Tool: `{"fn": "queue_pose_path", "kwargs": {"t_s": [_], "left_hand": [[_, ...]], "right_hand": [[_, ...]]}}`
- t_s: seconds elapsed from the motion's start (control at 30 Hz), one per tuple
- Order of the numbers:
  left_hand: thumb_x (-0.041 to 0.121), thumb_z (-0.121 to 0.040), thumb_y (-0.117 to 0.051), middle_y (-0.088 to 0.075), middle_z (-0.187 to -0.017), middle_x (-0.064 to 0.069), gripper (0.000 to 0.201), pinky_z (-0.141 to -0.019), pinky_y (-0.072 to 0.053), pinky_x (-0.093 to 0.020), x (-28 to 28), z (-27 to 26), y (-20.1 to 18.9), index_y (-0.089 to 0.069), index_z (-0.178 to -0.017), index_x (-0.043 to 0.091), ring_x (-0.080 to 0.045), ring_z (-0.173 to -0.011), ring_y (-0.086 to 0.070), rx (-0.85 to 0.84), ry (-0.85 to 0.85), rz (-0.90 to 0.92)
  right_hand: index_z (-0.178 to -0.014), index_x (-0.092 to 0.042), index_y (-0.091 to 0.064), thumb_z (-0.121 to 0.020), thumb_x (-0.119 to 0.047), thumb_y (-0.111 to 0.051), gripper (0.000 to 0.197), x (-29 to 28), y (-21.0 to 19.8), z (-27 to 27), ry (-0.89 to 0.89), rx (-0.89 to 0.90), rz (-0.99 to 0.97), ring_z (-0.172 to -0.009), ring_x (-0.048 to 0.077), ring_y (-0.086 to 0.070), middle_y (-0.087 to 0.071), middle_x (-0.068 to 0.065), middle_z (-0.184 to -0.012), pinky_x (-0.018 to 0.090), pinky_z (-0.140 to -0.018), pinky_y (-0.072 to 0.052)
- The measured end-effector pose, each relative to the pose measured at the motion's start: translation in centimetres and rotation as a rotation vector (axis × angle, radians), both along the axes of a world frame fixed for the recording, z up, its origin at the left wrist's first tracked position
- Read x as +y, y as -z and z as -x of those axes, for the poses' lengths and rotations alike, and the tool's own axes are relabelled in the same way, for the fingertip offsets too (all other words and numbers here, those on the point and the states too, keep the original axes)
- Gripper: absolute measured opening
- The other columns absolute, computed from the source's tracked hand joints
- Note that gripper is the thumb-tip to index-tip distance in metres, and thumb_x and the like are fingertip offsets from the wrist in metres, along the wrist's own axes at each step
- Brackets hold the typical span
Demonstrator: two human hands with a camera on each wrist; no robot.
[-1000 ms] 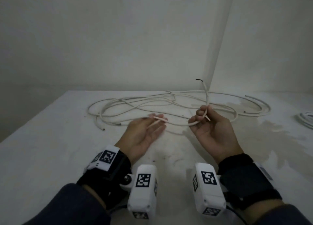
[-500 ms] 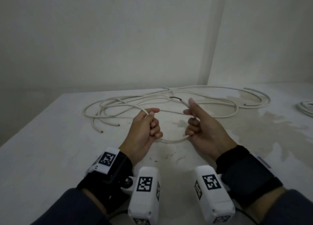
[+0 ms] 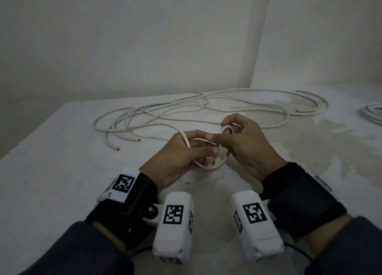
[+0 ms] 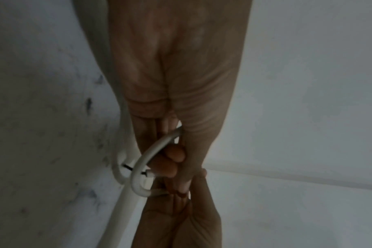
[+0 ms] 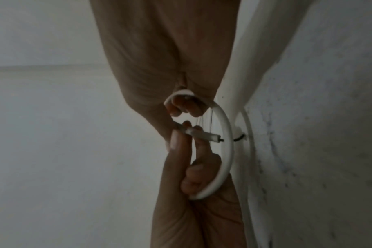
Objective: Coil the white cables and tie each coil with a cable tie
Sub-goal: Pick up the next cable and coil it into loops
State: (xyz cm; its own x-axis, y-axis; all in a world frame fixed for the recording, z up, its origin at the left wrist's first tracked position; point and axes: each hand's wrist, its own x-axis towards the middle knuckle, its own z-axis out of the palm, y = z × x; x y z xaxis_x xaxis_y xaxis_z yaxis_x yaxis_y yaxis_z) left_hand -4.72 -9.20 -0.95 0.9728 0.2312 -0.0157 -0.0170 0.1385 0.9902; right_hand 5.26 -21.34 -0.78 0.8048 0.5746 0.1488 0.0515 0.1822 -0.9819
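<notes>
A long white cable (image 3: 206, 109) lies in loose loops across the back of the white table (image 3: 62, 171). Its near end is bent into a small loop (image 3: 208, 166) held just above the table between both hands. My left hand (image 3: 206, 152) pinches the cut cable end (image 5: 204, 135), where dark wire strands stick out, and the cable crosses over its fingers. My right hand (image 3: 225, 130) curls its fingers around the top of the loop (image 5: 182, 94). In the left wrist view the loop (image 4: 138, 167) curves below my left fingers, with the right hand (image 4: 181, 218) against them.
A second bundle of white cable (image 3: 372, 113) lies at the table's far right edge. Two loose cut ends (image 3: 116, 149) of cable point toward the front left. A wall corner rises behind the table. A damp-looking stain (image 3: 310, 146) marks the right side.
My hands have come together from about a hand's width apart. The shallow arc of cable between them is now a small closed loop, with the cut end tucked down at my left thumb.
</notes>
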Motion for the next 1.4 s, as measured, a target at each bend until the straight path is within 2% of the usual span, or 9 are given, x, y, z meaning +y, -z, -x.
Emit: {"fn": "queue_pose_path", "kwargs": {"t_s": [0.1, 0.2, 0.3, 0.43, 0.7, 0.87, 1.03, 1.13, 1.4], "left_hand": [[-0.004, -0.082, -0.066, -0.062, -0.08, -0.014, 0.02, -0.055, -0.048, -0.018, 0.0, 0.1, 0.0, -0.068, -0.102, -0.002, -0.014, -0.063, -0.051, 0.006, 0.0, -0.05], [0.0, -0.087, -0.061, -0.056, -0.077, -0.015, 0.014, -0.054, -0.046, -0.017, -0.1, 0.1, -0.3, -0.069, -0.098, 0.002, -0.009, -0.054, -0.05, -0.001, -0.04, -0.008], [0.006, -0.088, -0.059, -0.066, -0.071, -0.005, 0.015, -0.058, -0.049, -0.017, -0.1, 0.1, -0.5, -0.066, -0.1, 0.002, -0.007, -0.053, -0.057, -0.061, -0.109, 0.138], [0.01, -0.088, -0.061, -0.071, -0.085, -0.013, 0.016, -0.073, -0.055, -0.027, -0.2, 0.1, -0.4, -0.066, -0.101, 0.003, -0.019, -0.079, -0.068, -0.1, -0.147, 0.174], [0.02, -0.084, -0.066, -0.058, -0.069, -0.006, 0.012, -0.068, -0.044, -0.027, -0.2, -0.2, -0.5, -0.066, -0.077, 0.011, -0.015, -0.066, -0.056, -0.038, -0.174, 0.228], [0.015, -0.082, -0.067, -0.057, -0.058, -0.002, 0.011, -0.05, -0.037, -0.022, -0.4, 0.3, -0.7, -0.066, -0.089, 0.006, -0.009, -0.044, -0.047, -0.052, -0.109, 0.097], [0.014, -0.089, -0.061, -0.055, -0.059, -0.001, 0.016, -0.048, -0.043, -0.016, -0.8, 0.1, -1.0, -0.061, -0.074, 0.009, -0.009, -0.051, -0.051, -0.116, -0.209, 0.099], [0.022, -0.085, -0.061, -0.054, -0.057, 0.003, 0.02, -0.048, -0.039, -0.014, -0.3, -0.1, -1.1, -0.059, -0.071, 0.009, -0.004, -0.05, -0.046, -0.148, -0.281, 0.264], [0.007, -0.074, -0.059, -0.072, -0.091, -0.006, 0.017, -0.067, -0.054, -0.012, -0.7, 0.1, -1.5, -0.062, -0.09, 0.003, -0.006, -0.079, -0.069, -0.212, -0.081, 0.505]], "right_hand": [[-0.075, -0.014, -0.058, -0.061, -0.009, -0.084, 0.029, 0.0, -0.2, 0.4, -0.048, -0.057, 0.02, -0.056, 0.014, -0.05, -0.055, 0.0, -0.058, 0.028, -0.059, -0.045], [-0.086, -0.012, -0.067, -0.081, -0.011, -0.072, 0.007, -0.1, -0.7, 0.8, -0.083, 0.001, -0.011, -0.072, 0.018, -0.059, -0.065, 0.006, -0.074, 0.032, -0.074, -0.048], [-0.118, -0.026, -0.063, -0.085, -0.01, -0.068, 0.037, -0.3, -0.8, 1.0, -0.306, 0.118, 0.016, -0.083, 0.021, -0.064, -0.068, 0.012, -0.086, 0.032, -0.079, -0.05], [-0.134, -0.035, -0.05, -0.08, 0.01, -0.066, 0.072, -0.6, -1.0, 1.6, -0.406, 0.092, 0.065, -0.074, 0.018, -0.068, -0.066, 0.016, -0.079, 0.029, -0.069, -0.055], [-0.133, -0.039, -0.05, -0.074, 0.011, -0.071, 0.08, -0.6, -1.1, 1.4, -0.335, 0.069, 0.102, -0.064, 0.014, -0.06, -0.065, 0.006, -0.065, 0.03, -0.068, -0.049], [-0.139, -0.033, -0.041, -0.073, 0.025, -0.059, 0.09, -0.9, -1.3, 1.8, -0.418, 0.039, 0.176, -0.071, 0.019, -0.068, -0.069, 0.015, -0.074, 0.026, -0.066, -0.054], [-0.134, -0.022, -0.047, -0.068, 0.015, -0.073, 0.08, -0.7, -1.4, 1.5, -0.32, 0.079, 0.123, -0.081, 0.024, -0.065, -0.07, 0.013, -0.078, 0.043, -0.085, -0.052], [-0.126, -0.022, -0.052, -0.071, 0.008, -0.074, 0.066, -0.7, -1.5, 1.2, -0.223, 0.156, 0.013, -0.071, 0.013, -0.061, -0.068, 0.003, -0.072, 0.027, -0.072, -0.048], [-0.118, -0.012, -0.052, -0.069, -0.002, -0.071, 0.054, -0.6, -1.2, 0.7, -0.207, 0.538, -0.38, -0.077, 0.013, -0.066, -0.07, 0.004, -0.083, 0.022, -0.066, -0.054]]}}
